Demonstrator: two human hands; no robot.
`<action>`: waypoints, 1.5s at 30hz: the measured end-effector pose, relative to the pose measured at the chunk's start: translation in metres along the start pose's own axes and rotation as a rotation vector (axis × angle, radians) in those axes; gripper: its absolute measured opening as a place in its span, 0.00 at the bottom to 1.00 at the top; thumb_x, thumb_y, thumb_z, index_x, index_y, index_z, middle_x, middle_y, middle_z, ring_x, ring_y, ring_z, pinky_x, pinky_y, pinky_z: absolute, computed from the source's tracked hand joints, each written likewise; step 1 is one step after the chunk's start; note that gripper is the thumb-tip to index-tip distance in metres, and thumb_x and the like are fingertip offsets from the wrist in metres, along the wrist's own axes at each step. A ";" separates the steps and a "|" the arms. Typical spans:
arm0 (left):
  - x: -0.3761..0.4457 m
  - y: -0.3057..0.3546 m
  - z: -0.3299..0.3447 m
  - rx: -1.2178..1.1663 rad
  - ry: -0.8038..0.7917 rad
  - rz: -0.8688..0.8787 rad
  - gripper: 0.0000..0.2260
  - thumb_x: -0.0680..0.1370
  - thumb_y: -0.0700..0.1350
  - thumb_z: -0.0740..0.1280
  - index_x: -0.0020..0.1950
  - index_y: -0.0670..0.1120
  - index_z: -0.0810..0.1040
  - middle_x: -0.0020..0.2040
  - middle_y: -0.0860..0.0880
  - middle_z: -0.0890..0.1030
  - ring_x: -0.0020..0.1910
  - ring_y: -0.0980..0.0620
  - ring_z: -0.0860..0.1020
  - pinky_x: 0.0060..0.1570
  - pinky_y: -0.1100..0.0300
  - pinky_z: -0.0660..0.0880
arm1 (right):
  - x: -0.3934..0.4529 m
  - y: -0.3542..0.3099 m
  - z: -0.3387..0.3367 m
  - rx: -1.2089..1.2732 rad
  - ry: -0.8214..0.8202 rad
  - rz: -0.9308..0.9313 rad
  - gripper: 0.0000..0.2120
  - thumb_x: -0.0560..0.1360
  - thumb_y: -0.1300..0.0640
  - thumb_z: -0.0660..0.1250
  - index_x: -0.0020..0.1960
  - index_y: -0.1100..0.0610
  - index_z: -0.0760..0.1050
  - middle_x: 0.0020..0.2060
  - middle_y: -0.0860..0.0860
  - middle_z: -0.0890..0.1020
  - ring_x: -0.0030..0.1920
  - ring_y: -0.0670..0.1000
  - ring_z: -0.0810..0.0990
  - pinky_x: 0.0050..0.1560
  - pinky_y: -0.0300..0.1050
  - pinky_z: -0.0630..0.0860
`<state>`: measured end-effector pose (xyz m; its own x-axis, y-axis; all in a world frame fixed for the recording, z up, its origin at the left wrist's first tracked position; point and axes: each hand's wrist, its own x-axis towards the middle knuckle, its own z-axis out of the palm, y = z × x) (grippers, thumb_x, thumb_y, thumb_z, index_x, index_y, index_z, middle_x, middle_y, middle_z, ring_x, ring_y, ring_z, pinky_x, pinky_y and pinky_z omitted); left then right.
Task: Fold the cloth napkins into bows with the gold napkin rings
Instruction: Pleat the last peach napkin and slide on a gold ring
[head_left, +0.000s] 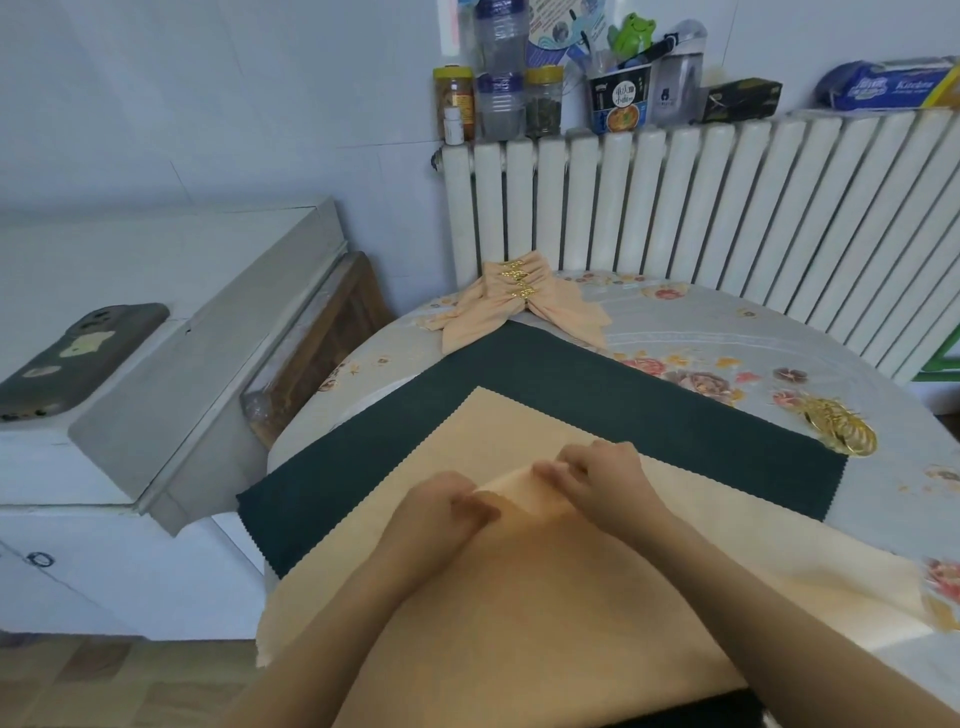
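A peach cloth napkin (483, 441) lies spread flat on a dark green cloth (597, 384) on the round table. My left hand (447, 506) and my right hand (597, 475) both pinch a raised pleat of the napkin at its middle. A heap of gold napkin rings (841, 428) lies on the table to the right of my hands. At the table's far edge sits a pile of finished peach bows (519, 306), each cinched by a gold ring.
The table wears a floral cover (727, 343). A white radiator (701, 208) stands behind it, with jars, bottles and boxes on top. To the left is a white cabinet (156, 322) with a phone (78, 358) on it.
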<state>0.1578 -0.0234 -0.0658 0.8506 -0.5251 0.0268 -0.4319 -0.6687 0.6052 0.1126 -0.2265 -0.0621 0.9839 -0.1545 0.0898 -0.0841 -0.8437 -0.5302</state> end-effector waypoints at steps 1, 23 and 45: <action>0.010 -0.001 -0.001 0.033 0.054 -0.020 0.10 0.75 0.49 0.64 0.34 0.51 0.76 0.37 0.55 0.73 0.39 0.56 0.72 0.35 0.68 0.64 | 0.010 -0.001 -0.004 0.068 -0.006 0.027 0.21 0.78 0.41 0.55 0.39 0.55 0.74 0.30 0.44 0.74 0.38 0.50 0.74 0.57 0.46 0.64; 0.133 -0.039 -0.002 -0.239 0.150 -0.350 0.19 0.71 0.43 0.73 0.59 0.51 0.72 0.42 0.52 0.78 0.44 0.57 0.77 0.45 0.62 0.72 | 0.129 0.017 0.036 -0.091 -0.040 0.130 0.09 0.77 0.48 0.61 0.51 0.50 0.77 0.48 0.46 0.82 0.52 0.49 0.77 0.58 0.46 0.70; 0.202 -0.033 0.010 -0.332 0.067 -0.265 0.05 0.68 0.49 0.75 0.42 0.53 0.83 0.40 0.56 0.83 0.43 0.59 0.80 0.45 0.62 0.75 | 0.156 0.065 0.029 0.217 0.208 0.240 0.08 0.74 0.53 0.67 0.37 0.45 0.78 0.35 0.40 0.80 0.48 0.47 0.74 0.56 0.47 0.70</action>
<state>0.3412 -0.1127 -0.0889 0.9415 -0.3154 -0.1190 -0.0852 -0.5641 0.8213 0.2656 -0.2907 -0.1072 0.8853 -0.4544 0.0989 -0.2509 -0.6457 -0.7212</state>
